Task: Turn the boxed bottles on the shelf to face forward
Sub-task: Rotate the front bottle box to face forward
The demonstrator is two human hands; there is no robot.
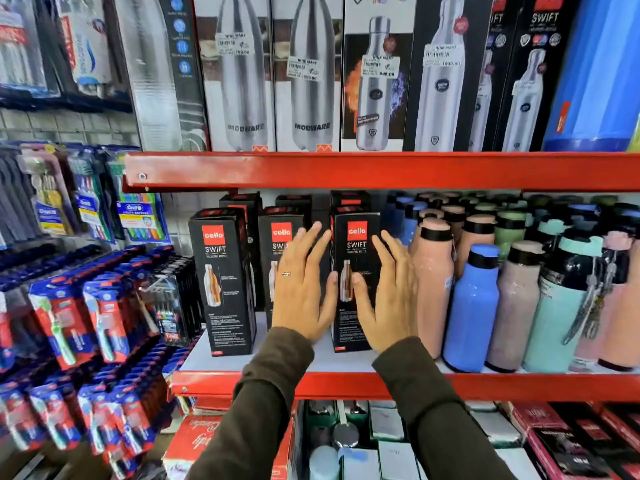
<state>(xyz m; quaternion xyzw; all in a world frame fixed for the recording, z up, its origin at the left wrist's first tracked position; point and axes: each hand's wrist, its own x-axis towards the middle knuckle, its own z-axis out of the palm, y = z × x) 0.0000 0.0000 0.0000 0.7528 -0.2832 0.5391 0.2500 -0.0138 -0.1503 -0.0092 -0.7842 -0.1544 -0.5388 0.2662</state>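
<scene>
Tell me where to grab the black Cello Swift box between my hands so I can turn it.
Grip the tall black cardboard Cello Swift box by its two narrow side faces at mid-height, coming straight in from the front. The left hand and right hand already flank it, palms inward. It stands upright with a gap on its left; the pink plastic bottle crowds the right, so keep those fingers flat.

The left hand [303, 284] covers most of the middle black box [277, 237], leaving only its logo and part of the lettering. The right hand [391, 292] hides the right edge of the neighbouring box [355, 244]. Small print on both boxes is unreadable. The toothbrush packs [86, 323] at left are blurred.
</scene>
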